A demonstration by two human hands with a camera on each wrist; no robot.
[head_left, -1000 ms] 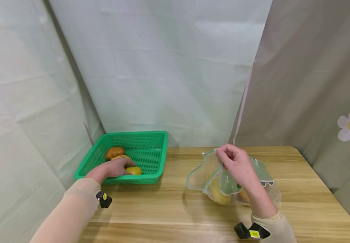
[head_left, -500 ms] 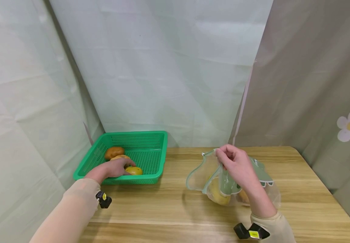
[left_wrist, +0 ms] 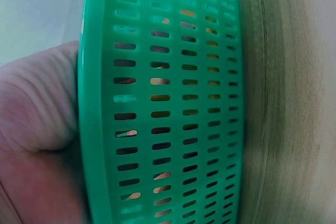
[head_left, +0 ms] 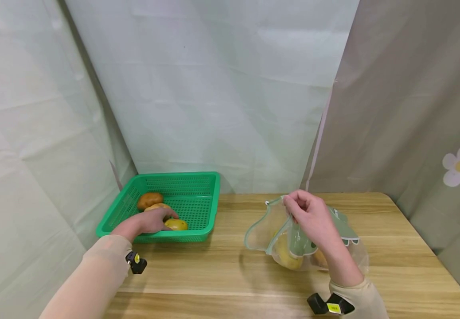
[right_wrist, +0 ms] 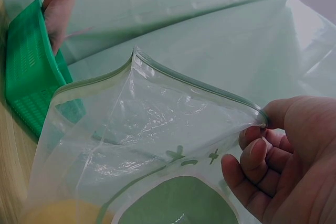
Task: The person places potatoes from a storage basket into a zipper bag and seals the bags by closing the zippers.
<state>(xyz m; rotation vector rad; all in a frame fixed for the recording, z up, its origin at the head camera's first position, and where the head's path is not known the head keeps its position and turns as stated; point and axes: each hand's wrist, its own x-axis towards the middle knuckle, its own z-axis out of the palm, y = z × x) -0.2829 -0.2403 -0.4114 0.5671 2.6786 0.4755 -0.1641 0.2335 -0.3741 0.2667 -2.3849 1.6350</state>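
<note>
From here I see the worktop (head_left: 214, 283), with the green basket (head_left: 216, 199) at left and the clear bag (head_left: 299, 243) at right. Of the 2 hands, my right hand (head_left: 309, 215) pinches the bag's rim; my left hand (head_left: 152, 220) is in the basket around the yellow potato (head_left: 177, 224), closed or not I cannot tell. I'd grip it low, hold the zip edges (right_wrist: 205, 85) apart.

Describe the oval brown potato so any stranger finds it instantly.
On the pale wooden table, find the green rectangular plastic basket at left. Inside it, the oval brown potato lies furthest back, browner than the two yellowish potatoes nearer the viewer.
</note>
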